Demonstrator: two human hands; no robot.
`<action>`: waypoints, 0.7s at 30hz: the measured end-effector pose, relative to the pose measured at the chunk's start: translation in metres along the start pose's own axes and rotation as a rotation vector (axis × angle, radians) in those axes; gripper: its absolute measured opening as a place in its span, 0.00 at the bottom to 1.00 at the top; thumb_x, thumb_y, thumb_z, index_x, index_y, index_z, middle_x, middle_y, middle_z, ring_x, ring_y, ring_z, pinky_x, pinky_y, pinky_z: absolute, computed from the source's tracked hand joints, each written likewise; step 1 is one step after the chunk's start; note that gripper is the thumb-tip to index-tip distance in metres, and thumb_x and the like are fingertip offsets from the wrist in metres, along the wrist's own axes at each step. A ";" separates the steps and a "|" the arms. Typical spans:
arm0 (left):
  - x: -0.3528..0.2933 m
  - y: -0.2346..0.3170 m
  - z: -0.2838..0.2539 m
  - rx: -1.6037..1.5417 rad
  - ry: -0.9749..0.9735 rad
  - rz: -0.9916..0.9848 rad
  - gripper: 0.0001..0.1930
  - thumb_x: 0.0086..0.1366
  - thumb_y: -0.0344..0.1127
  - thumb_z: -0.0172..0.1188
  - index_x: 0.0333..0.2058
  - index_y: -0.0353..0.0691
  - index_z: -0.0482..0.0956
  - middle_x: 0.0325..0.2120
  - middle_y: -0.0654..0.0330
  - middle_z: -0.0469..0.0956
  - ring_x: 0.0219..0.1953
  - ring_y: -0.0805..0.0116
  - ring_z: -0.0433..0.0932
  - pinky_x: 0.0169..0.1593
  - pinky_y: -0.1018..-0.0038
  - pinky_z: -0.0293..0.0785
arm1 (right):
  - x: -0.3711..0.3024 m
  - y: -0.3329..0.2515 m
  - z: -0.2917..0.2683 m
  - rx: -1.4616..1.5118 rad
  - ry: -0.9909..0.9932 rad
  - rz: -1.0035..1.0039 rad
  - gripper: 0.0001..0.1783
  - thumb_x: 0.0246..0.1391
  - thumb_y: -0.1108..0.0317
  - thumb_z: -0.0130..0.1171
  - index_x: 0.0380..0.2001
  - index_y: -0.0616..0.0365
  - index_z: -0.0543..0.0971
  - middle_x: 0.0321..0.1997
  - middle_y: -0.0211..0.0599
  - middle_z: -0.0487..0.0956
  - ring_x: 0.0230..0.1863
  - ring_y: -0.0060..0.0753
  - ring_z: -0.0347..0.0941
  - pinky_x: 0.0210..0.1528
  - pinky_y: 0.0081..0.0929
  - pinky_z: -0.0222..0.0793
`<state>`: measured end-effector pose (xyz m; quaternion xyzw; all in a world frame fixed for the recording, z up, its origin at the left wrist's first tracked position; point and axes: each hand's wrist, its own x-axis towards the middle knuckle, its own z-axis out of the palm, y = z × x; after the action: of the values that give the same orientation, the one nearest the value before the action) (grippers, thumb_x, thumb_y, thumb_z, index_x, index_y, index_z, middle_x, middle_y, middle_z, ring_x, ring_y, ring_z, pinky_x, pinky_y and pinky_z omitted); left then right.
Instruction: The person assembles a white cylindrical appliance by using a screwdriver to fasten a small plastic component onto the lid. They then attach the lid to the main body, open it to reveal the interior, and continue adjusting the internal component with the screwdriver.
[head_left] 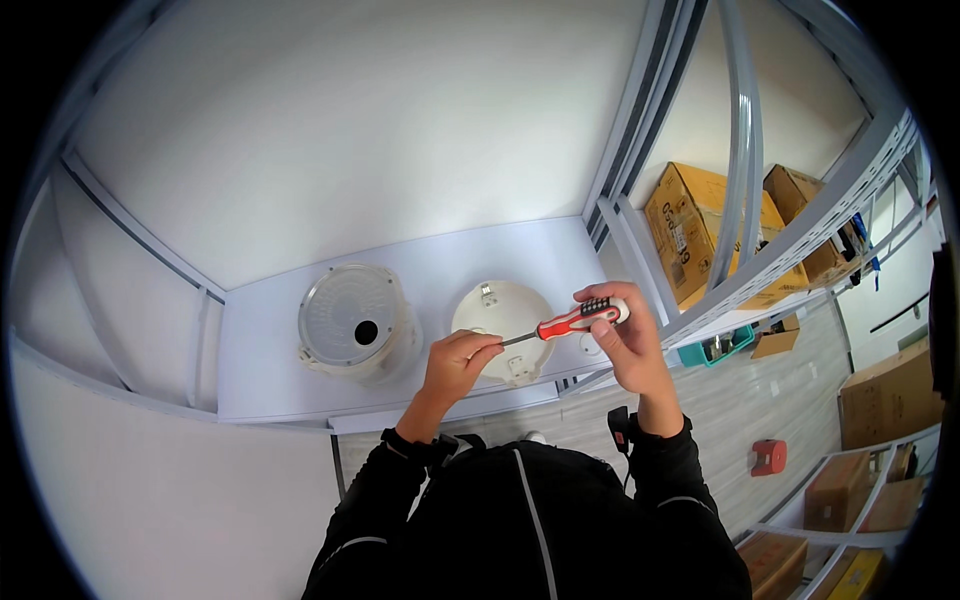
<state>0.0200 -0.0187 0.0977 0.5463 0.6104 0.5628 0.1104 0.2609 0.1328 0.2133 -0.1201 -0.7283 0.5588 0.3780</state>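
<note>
right hand: the right hand (pixel 625 335) has its fingers (pixel 600 297) wrapped shut around the grip of a red, black and white-handled screwdriver (pixel 578 319), held nearly level above the counter.
screwdriver: its thin metal shaft runs leftward from the right fingers and ends at the left fingertips.
left hand: the left hand (pixel 455 365) is curled, its fingers (pixel 482 347) pinched together at the tip of the shaft; whether they also hold something small there cannot be told.
round white plastic lid: the round white plastic lid (pixel 495 305) lies flat on the counter directly under and just beyond both sets of fingers, with a small metal bracket on its far side and a clip on its near edge.
white cylindrical appliance body: the white cylindrical appliance body (pixel 358 335) stands just left of the left fingers, its ribbed metal disc with a round dark hole facing up.
counter: the pale white counter (pixel 260 345) carries both pieces, side by side and apart.
cardboard boxes: brown cardboard boxes (pixel 690 225) sit on metal shelving to the right, beyond the right fingers.
</note>
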 end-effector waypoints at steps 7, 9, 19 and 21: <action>0.000 -0.007 -0.001 -0.156 -0.031 0.010 0.14 0.66 0.27 0.74 0.50 0.35 0.88 0.34 0.56 0.90 0.36 0.65 0.88 0.43 0.71 0.82 | 0.001 0.009 0.015 0.130 0.162 0.194 0.31 0.70 0.74 0.66 0.69 0.56 0.64 0.54 0.42 0.83 0.53 0.32 0.82 0.56 0.32 0.80; -0.001 -0.008 -0.001 -0.173 -0.101 -0.038 0.19 0.68 0.24 0.71 0.57 0.34 0.85 0.34 0.57 0.89 0.37 0.66 0.87 0.47 0.71 0.82 | -0.003 0.015 0.020 0.108 0.196 0.214 0.31 0.69 0.75 0.67 0.69 0.56 0.65 0.52 0.41 0.83 0.52 0.31 0.82 0.55 0.31 0.80; -0.003 -0.036 0.020 0.265 -0.492 -0.040 0.52 0.65 0.51 0.74 0.79 0.37 0.56 0.59 0.52 0.83 0.67 0.50 0.76 0.75 0.53 0.64 | -0.024 0.028 0.037 -0.611 0.168 0.022 0.30 0.61 0.73 0.72 0.63 0.62 0.72 0.52 0.52 0.85 0.48 0.52 0.87 0.49 0.33 0.81; -0.003 -0.041 0.029 0.287 -0.545 -0.011 0.54 0.65 0.57 0.73 0.79 0.36 0.54 0.63 0.54 0.82 0.71 0.49 0.72 0.79 0.50 0.57 | -0.030 0.029 0.045 -0.657 0.134 0.054 0.29 0.61 0.72 0.72 0.63 0.62 0.73 0.52 0.54 0.85 0.49 0.56 0.86 0.49 0.37 0.82</action>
<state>0.0208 0.0047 0.0530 0.6838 0.6346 0.3029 0.1947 0.2433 0.0927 0.1708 -0.2910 -0.8398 0.2946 0.3511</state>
